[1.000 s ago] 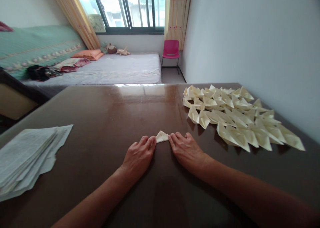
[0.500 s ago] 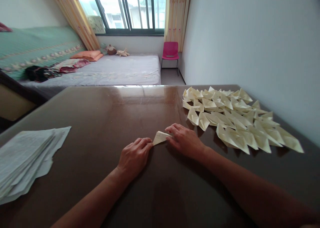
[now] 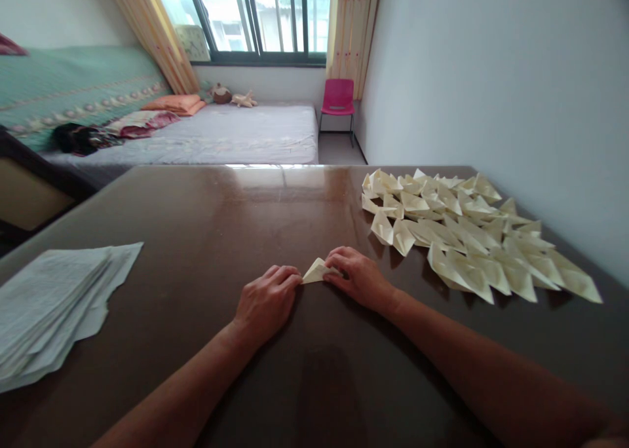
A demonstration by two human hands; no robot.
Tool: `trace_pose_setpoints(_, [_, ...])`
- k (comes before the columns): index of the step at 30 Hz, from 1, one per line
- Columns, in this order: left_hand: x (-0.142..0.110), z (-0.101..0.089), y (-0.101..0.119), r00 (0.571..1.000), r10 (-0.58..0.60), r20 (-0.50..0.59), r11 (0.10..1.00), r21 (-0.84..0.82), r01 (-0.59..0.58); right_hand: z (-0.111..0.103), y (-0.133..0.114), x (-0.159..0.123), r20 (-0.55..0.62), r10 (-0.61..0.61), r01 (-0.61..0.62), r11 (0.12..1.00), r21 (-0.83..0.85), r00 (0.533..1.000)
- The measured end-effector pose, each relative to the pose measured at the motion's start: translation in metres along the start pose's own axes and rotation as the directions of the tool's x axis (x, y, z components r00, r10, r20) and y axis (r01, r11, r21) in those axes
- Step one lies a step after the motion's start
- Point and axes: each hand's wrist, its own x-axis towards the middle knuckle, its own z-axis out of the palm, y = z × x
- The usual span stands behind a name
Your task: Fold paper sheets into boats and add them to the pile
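A small folded piece of cream paper (image 3: 315, 271) lies low over the brown table, between my two hands. My left hand (image 3: 268, 300) pinches its left corner with thumb and fingers together. On the other end, my right hand (image 3: 358, 276) has its fingers closed around the paper and hides that side. The paper's visible part is a flat triangle with its peak pointing away from me. Many folded paper boats (image 3: 462, 228) of the same cream paper stand close together on the right, beyond my right hand.
A stack of printed paper sheets (image 3: 59, 304) lies at the left of the glossy table (image 3: 206, 225). A white wall (image 3: 491, 81) runs along the right. Behind the table are a bed (image 3: 265, 130) and a pink chair (image 3: 338, 99); a dark-framed chair (image 3: 34, 192) stands at left.
My right hand's fingers have closed further over the paper's right end, and the paper's peak has shifted slightly right. My left hand keeps its pinch. The whole view has shifted slightly.
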Motion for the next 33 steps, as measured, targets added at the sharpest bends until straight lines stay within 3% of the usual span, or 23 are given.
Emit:
trace_pose_setpoints(4, [0.002, -0.001, 0.002, 0.999, -0.031, -0.005, 0.998, -0.050, 0.031, 0.002, 0.001, 0.001, -0.027, 0.025, -0.023, 0.996, 0.081, 0.999])
trace_pose_setpoints(7, [0.004, 0.001, 0.002, 0.987, -0.154, -0.039, 0.977, -0.152, 0.146, 0.001, -0.001, 0.003, -0.044, 0.115, -0.102, 0.969, 0.223, 0.992])
trace_pose_setpoints(9, [0.005, 0.004, 0.001, 0.965, -0.255, -0.059, 0.923, -0.314, 0.224, 0.000, -0.003, 0.004, -0.033, 0.179, -0.160, 0.934, 0.318, 0.983])
trace_pose_setpoints(11, [0.006, 0.008, 0.002, 0.939, -0.344, -0.024, 0.802, -0.526, 0.281, 0.000, -0.006, 0.004, -0.015, 0.225, -0.200, 0.893, 0.403, 0.974])
trace_pose_setpoints(14, [0.008, 0.011, 0.006, 0.912, -0.389, 0.128, 0.504, -0.799, 0.327, 0.001, -0.011, 0.004, 0.036, 0.246, -0.226, 0.815, 0.533, 0.969])
trace_pose_setpoints(17, [0.010, 0.010, 0.012, 0.909, -0.351, 0.226, 0.244, -0.915, 0.322, 0.003, -0.015, 0.002, 0.124, 0.244, -0.266, 0.717, 0.644, 0.962])
trace_pose_setpoints(20, [0.013, 0.007, 0.015, 0.907, -0.331, 0.262, 0.109, -0.944, 0.312, 0.004, -0.019, 0.001, 0.189, 0.259, -0.312, 0.612, 0.727, 0.947])
trace_pose_setpoints(25, [0.015, 0.003, 0.018, 0.908, -0.329, 0.259, 0.016, -0.960, 0.280, 0.004, -0.025, 0.001, 0.253, 0.287, -0.369, 0.489, 0.790, 0.924])
trace_pose_setpoints(33, [0.012, 0.001, 0.020, 0.916, -0.296, 0.271, -0.051, -0.962, 0.268, 0.006, -0.031, -0.001, 0.198, 0.287, -0.326, 0.522, 0.788, 0.937])
